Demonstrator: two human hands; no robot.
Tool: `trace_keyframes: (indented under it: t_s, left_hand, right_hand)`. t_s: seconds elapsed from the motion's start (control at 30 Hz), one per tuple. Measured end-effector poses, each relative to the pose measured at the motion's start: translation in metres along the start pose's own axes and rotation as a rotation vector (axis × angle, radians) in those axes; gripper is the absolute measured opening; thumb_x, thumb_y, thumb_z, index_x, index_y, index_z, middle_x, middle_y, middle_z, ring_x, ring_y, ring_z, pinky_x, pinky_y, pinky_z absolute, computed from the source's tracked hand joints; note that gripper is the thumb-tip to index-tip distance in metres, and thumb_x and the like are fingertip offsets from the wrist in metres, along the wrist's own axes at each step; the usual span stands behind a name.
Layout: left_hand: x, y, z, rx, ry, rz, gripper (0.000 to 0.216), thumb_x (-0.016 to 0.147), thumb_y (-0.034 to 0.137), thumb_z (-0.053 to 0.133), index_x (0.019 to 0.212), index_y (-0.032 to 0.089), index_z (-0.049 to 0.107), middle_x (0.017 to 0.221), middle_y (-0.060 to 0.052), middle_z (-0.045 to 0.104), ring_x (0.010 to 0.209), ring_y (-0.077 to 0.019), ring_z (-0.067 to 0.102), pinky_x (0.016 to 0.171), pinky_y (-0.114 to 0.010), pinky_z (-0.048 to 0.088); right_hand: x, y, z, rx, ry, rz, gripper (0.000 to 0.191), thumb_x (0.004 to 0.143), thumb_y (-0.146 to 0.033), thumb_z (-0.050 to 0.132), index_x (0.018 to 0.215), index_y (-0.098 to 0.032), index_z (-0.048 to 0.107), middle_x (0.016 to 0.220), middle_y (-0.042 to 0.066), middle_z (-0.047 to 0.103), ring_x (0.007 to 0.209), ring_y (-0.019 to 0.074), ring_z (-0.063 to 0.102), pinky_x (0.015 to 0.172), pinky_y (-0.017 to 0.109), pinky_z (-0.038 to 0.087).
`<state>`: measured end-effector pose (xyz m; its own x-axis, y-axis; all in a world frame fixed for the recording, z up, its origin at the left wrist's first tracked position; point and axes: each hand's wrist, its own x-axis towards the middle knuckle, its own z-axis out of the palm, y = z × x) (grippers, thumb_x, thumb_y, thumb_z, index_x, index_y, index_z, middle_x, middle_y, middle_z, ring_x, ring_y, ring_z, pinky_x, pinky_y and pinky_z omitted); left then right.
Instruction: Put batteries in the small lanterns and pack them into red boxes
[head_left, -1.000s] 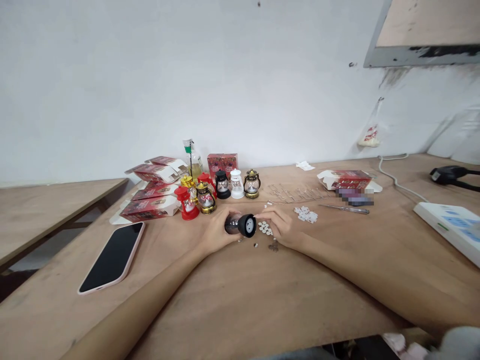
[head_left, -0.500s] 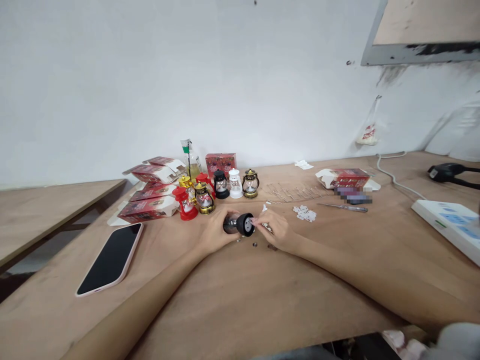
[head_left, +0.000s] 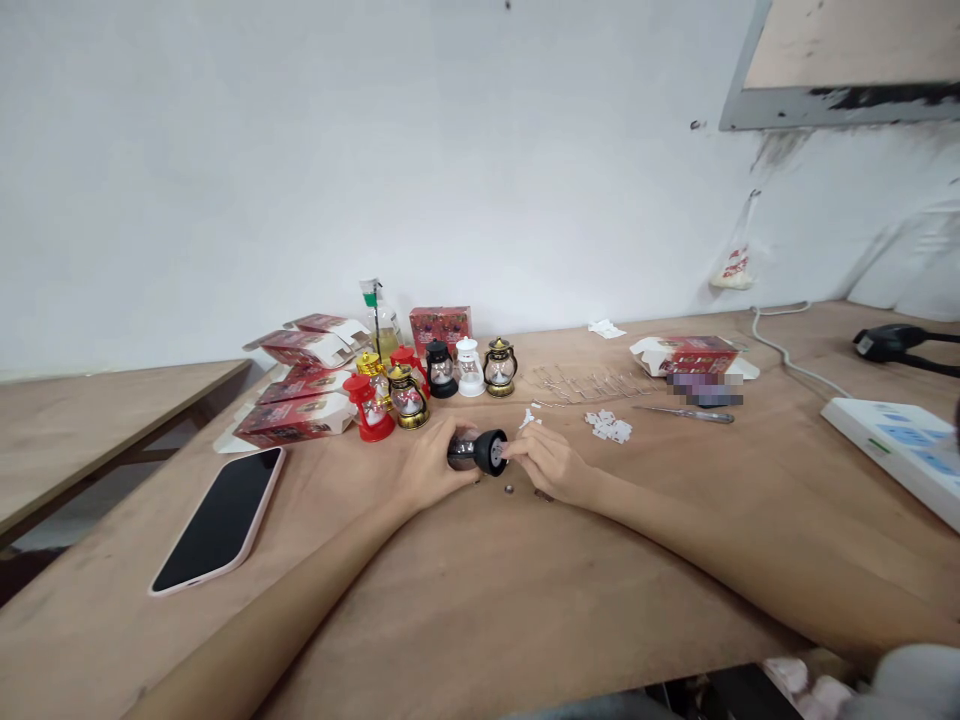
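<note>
My left hand [head_left: 429, 468] is wrapped round a small black lantern [head_left: 491, 452] with a clear body. The lantern lies on its side, its round base turned to the right. Closed in a pinch, the fingertips of my right hand [head_left: 553, 464] are at the open underside of that base. What they hold, if anything, is too small to make out. Just below the hands, a small round metal piece [head_left: 509, 489] rests on the wooden table [head_left: 480, 590]. Some white bits [head_left: 530, 415] lie just beyond my right hand.
Several finished-looking lanterns, among them a red one [head_left: 369, 408] and a white one [head_left: 470, 368], stand behind my left hand. Red boxes [head_left: 296, 418] and a phone [head_left: 219, 520] are left. Thin wires [head_left: 592, 384], white pieces [head_left: 609, 426], a screwdriver [head_left: 686, 413] and a white device [head_left: 896, 440] lie right.
My right fingertips have come slightly closer in against the lantern's base. The left hand keeps its hold, with the lantern almost in the same place.
</note>
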<state>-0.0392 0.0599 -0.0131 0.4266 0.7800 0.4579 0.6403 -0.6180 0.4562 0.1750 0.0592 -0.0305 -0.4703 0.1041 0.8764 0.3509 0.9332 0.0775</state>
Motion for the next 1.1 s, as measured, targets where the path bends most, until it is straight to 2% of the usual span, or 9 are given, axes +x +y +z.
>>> trace_keyframes:
  t_s: [0.13,0.33,0.53,0.7,0.9,1.1]
  left_hand:
    - [-0.0003,-0.0005,0.0001,0.037,0.010,0.033,0.040,0.063,0.026,0.069,0.098,0.019,0.052,0.097,-0.004,0.064,0.091,-0.0229,0.061,0.079,-0.035,0.048]
    - [-0.0008,-0.0006,-0.0002,0.061,0.003,0.049,0.040,0.066,0.029,0.069,0.100,0.020,0.051,0.097,-0.004,0.064,0.091,-0.0234,0.061,0.078,-0.035,0.047]
    - [-0.0009,0.0017,-0.0010,0.054,-0.013,0.024,0.040,0.065,0.027,0.069,0.100,0.020,0.052,0.098,-0.004,0.064,0.092,-0.0236,0.061,0.080,-0.036,0.048]
    - [-0.0001,0.0014,-0.0004,0.014,0.039,-0.049,0.044,0.061,0.026,0.071,0.100,0.020,0.051,0.099,-0.003,0.064,0.091,-0.0227,0.061,0.078,-0.035,0.048]
    - [0.0001,0.0024,-0.0008,-0.010,0.022,-0.048,0.043,0.063,0.027,0.070,0.100,0.021,0.051,0.098,-0.003,0.064,0.091,-0.0221,0.062,0.079,-0.034,0.049]
    - [-0.0003,0.0047,-0.0017,0.004,0.024,-0.039,0.041,0.062,0.024,0.068,0.099,0.020,0.050,0.097,-0.003,0.064,0.091,-0.0226,0.062,0.079,-0.035,0.049]
  right_hand:
    - [0.0013,0.0015,0.0004,0.112,0.031,0.080,0.009,0.090,-0.010,0.050,0.090,-0.018,0.054,0.072,0.003,0.062,0.065,0.0136,0.053,0.060,0.025,0.047]
    - [0.0032,0.0015,-0.0006,0.132,0.062,0.139,0.003,0.088,-0.019,0.057,0.085,-0.018,0.057,0.070,0.001,0.062,0.064,0.0118,0.056,0.059,0.023,0.048]
    - [0.0055,0.0001,-0.0028,0.141,0.074,0.128,0.008,0.088,-0.012,0.056,0.088,-0.018,0.060,0.075,0.003,0.068,0.068,0.0131,0.060,0.063,0.025,0.051]
    - [0.0044,-0.0016,-0.0030,0.124,0.081,0.127,0.020,0.087,-0.004,0.049,0.099,-0.018,0.059,0.083,0.007,0.069,0.079,0.0149,0.065,0.070,0.028,0.054]
    - [0.0037,-0.0022,-0.0013,0.030,0.088,0.054,0.018,0.086,-0.006,0.053,0.100,-0.017,0.055,0.077,0.006,0.066,0.071,0.0153,0.062,0.063,0.027,0.053]
    - [0.0028,-0.0015,-0.0007,-0.007,0.077,0.026,0.017,0.086,-0.006,0.052,0.099,-0.017,0.053,0.077,0.007,0.066,0.072,0.0163,0.062,0.061,0.027,0.053]
